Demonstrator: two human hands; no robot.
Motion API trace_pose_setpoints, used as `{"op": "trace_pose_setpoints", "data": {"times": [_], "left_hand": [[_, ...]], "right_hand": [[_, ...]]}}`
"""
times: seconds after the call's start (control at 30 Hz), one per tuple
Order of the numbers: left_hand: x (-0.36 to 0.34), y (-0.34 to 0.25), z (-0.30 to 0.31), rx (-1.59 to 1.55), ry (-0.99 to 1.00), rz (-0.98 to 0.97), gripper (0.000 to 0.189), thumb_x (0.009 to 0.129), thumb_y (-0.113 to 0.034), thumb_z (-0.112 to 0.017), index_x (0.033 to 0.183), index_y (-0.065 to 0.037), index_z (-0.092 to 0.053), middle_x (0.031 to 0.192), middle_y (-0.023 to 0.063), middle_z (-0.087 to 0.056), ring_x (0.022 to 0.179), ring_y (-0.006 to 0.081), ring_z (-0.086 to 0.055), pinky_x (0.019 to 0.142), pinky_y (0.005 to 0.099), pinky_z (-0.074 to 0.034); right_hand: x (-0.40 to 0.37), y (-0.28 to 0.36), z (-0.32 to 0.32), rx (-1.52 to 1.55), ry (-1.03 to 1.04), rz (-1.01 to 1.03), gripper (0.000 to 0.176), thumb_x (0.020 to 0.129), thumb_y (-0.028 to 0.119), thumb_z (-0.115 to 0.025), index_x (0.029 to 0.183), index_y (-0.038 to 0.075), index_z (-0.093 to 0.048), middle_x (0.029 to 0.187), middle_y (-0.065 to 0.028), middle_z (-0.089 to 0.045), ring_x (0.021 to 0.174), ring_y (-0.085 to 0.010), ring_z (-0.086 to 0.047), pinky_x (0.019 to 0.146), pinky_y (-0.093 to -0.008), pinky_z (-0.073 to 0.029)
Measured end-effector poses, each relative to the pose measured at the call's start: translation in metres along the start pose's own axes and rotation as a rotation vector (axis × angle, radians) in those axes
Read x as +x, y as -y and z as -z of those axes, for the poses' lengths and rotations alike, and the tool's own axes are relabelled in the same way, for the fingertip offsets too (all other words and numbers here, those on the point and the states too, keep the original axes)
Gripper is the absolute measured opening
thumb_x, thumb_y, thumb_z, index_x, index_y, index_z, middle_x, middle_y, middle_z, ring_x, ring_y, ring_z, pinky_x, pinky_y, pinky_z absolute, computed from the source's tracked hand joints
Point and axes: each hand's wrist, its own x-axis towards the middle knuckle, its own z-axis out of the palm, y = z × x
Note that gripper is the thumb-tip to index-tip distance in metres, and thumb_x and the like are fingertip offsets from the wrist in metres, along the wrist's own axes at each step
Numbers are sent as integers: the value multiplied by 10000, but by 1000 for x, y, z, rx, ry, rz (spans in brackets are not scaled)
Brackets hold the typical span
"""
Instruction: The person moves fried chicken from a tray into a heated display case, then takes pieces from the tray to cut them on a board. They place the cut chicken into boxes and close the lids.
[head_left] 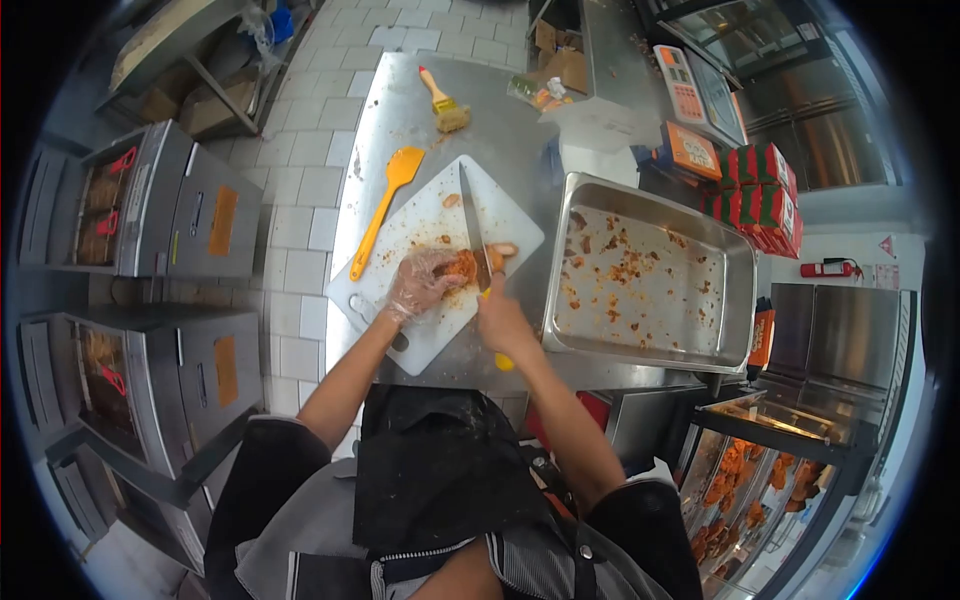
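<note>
Steadies a piece of fried chicken (462,265) near the middle of a white cutting board (440,205) with the gloved left hand (420,285), fingers curled down over the meat. Clenches the right hand (503,322) round the yellow handle of a long knife (473,225), with the blade laid across the board just right of the chicken and the tip pointing toward the board's far corner.

Works on a board set askew on a steel table (400,110), with the near corner close to the table's front edge and the right corner just beside the rim of a deep steel tray (745,290). Leaves bare board on the far side of the chicken and bare steel beyond that, as far as a pastry brush (447,108) lying well apart near the table's far end. Shares the board's left edge with an orange spatula (385,205), handle along that edge, head out on the steel. Stands hemmed at the left by a tiled aisle and stacked ovens (150,200).

Keeps in the tray scattered crumbs and brown scraps, spread thin over the bottom. Shows red boxes (760,195) stacked past the tray's far corner, and more fried pieces behind the glass of a display case (750,480) at lower right.
</note>
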Motion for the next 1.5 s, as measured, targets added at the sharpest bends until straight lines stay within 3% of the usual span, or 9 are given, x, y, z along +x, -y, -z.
{"op": "trace_pose_setpoints", "data": {"times": [0.47,0.67,0.77,0.9,1.0,1.07,1.13,1.2,1.5], "left_hand": [[3,16,-7,58,85,281,176,817,-180,-731,966,-87,-727,1009,95,-715,890,238,-675,782,371,-521],[38,-59,28,259,-134,-384,488,752,-259,-790,1198,-120,-649,1229,117,-638,1147,327,-579,958,428,-445],[60,-49,-6,181,237,-440,462,786,-203,-741,1234,-148,-645,1344,121,-563,1331,312,-444,1147,530,-256],[71,-24,-45,61,254,-492,284,789,-71,-691,1071,-97,-695,1073,128,-681,1027,333,-621,904,438,-480],[65,-25,-47,-165,253,-185,284,926,-116,-605,1188,-5,-605,1098,126,-644,969,215,-617,853,323,-495],[58,-66,-25,-544,124,173,341,984,-241,-522,1231,-10,-566,1026,80,-613,917,176,-593,793,299,-508],[115,53,-13,-392,363,-383,469,948,-304,-542,1341,-49,-521,1145,74,-594,958,199,-593,777,296,-508],[96,-78,9,-584,309,236,542,910,-326,-584,1379,-64,-516,1347,69,-513,1131,211,-534,913,359,-434],[-79,-341,-172,-692,1526,282,512,895,-336,-695,1332,-100,-572,1181,53,-652,1035,139,-612,810,323,-534]], "right_hand": [[7,12,-25,-25,-100,48,393,1001,188,-464,1265,-59,-311,774,-360,-614,772,-548,-603,694,-593,-468],[-58,9,3,-35,-273,-190,356,1002,193,-456,1221,-47,-309,755,-335,-624,752,-518,-619,657,-557,-488],[-23,-41,-40,-51,-449,-211,272,998,132,-417,1171,-76,-387,731,-270,-650,684,-434,-668,586,-527,-521],[24,-47,-77,-172,-854,-232,382,914,62,-468,1247,-123,-446,850,-263,-658,684,-336,-690,568,-418,-562],[-3,-11,-71,62,-542,-311,608,879,84,-500,1451,-25,-323,1247,-346,-513,1030,-503,-593,832,-483,-519],[-40,9,-48,73,-472,-284,620,889,186,-583,1439,14,-354,1075,-260,-638,963,-395,-652,800,-444,-528],[-113,5,-7,281,-284,-327,594,894,238,-616,1407,29,-402,1004,-224,-676,942,-351,-670,795,-431,-528],[-170,-21,-11,546,-263,-101,504,882,335,-666,1267,45,-518,898,-178,-700,887,-296,-685,778,-427,-523],[-370,-85,-106,609,-1094,-996,346,920,282,-632,1141,24,-566,940,-209,-699,920,-388,-665,796,-451,-505]]}}
